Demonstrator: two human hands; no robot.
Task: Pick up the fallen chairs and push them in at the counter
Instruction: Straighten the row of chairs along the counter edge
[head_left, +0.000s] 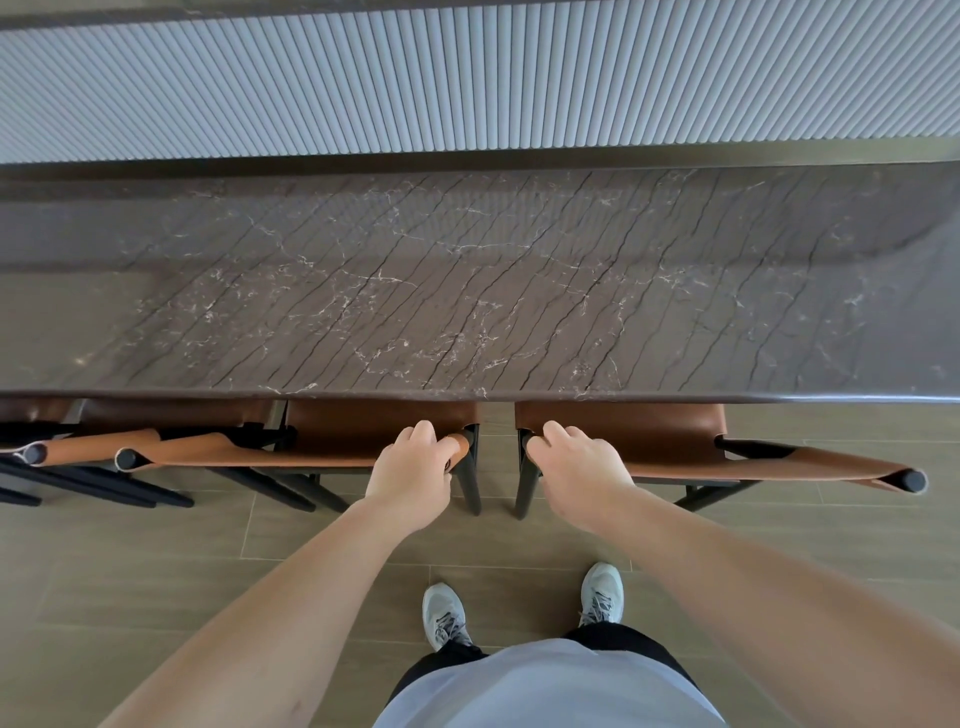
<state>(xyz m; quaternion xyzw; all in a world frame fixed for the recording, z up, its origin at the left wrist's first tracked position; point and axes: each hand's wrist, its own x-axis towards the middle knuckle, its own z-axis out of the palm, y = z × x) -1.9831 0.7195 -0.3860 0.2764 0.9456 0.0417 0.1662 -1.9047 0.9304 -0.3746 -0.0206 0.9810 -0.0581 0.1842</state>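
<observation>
Standing at the dark veined marble counter (467, 291), the person held two upright tan leather sling chairs with black frames, apparently in the pushing-in step.

The left hand (410, 467) curled its fingers round the top rail end of the middle chair (332, 441); the right hand (576, 462) gripped the rail end of the right chair (675, 447) likewise. Both seats sat partly under the counter's edge, a narrow gap between them. A third chair (130, 441) stood further left. The next move likely called for an even forward shove, keeping both frames square.
</observation>
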